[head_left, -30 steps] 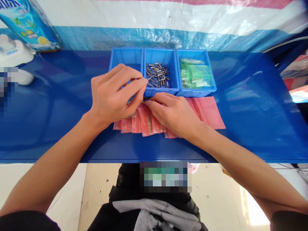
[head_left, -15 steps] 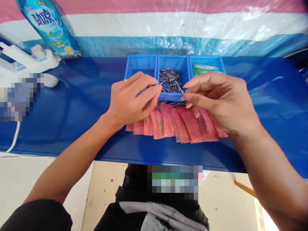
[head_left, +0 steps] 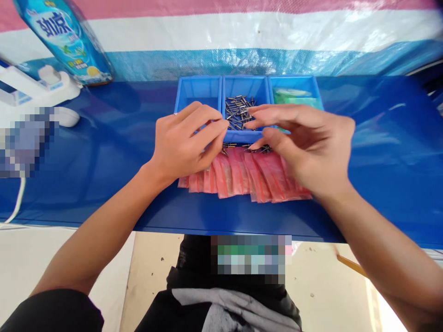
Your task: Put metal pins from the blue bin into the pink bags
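Observation:
Blind rivets (head_left: 237, 112) lie heaped in the middle compartment of the blue bins (head_left: 245, 137). My left hand (head_left: 190, 140) hovers at the front of the left and middle bins, its fingertips pressed together; what they hold, if anything, is hidden. My right hand (head_left: 308, 143) hangs over the front right of the middle bin, thumb and fingers apart, with no rivet visible between them. Below both hands, a row of pink zip bags (head_left: 238, 173) overlaps on the table, with small groups of rivets (head_left: 230, 145) at their upper ends, partly covered by the hands.
Green packets (head_left: 294, 97) lie in the right bin. At the far left stand a blue detergent bottle (head_left: 69, 41), a white power strip (head_left: 44, 87) and a white mouse (head_left: 65, 117) on the blue table (head_left: 380, 161). A striped tarp (head_left: 224, 37) hangs behind.
My right hand has let go of the rivet it pinched, and its fingers have spread and shifted left over the middle bin. My left hand keeps its pose. The view has moved slightly.

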Action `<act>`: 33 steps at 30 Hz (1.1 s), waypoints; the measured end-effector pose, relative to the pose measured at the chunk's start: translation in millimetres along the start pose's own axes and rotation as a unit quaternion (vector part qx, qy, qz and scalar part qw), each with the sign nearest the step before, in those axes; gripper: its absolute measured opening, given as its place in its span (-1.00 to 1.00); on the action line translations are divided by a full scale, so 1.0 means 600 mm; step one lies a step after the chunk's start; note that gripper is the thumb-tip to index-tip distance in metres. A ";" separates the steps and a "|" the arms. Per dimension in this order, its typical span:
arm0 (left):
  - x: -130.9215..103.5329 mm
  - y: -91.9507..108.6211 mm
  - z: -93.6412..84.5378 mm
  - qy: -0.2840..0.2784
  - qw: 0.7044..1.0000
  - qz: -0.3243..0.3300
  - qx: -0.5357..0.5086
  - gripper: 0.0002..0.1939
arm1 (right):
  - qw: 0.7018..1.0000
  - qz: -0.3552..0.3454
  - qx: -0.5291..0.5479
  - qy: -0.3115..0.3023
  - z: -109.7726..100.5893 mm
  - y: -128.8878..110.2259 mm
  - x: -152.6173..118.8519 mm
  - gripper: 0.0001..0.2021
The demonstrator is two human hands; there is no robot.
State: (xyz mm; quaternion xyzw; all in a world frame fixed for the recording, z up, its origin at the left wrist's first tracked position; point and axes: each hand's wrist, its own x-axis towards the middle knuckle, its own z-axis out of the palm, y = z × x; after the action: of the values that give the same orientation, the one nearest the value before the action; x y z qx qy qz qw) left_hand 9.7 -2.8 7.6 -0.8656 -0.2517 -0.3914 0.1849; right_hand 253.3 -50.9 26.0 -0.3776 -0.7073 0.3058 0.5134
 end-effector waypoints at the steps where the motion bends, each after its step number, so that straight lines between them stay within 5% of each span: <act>1: 0.001 0.000 0.000 0.002 1.000 0.005 0.006 -0.85 | 0.997 -0.034 -0.068 -0.019 0.002 0.000 -0.004 -0.72; 5: 0.004 -0.004 0.002 0.030 0.999 0.037 0.016 -0.89 | 0.905 -0.214 -0.340 -0.141 0.006 0.016 -0.014 -0.74; 8: 0.005 -0.006 0.004 0.032 0.998 0.045 0.016 -0.89 | 0.831 -0.248 -0.442 -0.230 0.011 0.028 -0.014 -0.71; 11: 0.004 -0.006 0.005 0.037 0.998 0.043 0.013 -0.89 | 0.798 -0.252 -0.477 -0.267 0.019 0.030 -0.011 -0.70; 33: 0.002 -0.008 0.005 0.039 0.998 0.039 0.012 -0.88 | 0.800 -0.250 -0.483 -0.252 0.031 0.031 -0.006 -0.66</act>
State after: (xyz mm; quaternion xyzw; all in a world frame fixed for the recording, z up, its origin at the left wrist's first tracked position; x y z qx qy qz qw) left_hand 9.5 2.9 6.9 -0.8564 -0.2148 -0.4147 0.2201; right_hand 240.5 -44.7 3.6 -0.2969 -0.9375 -0.1302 0.1264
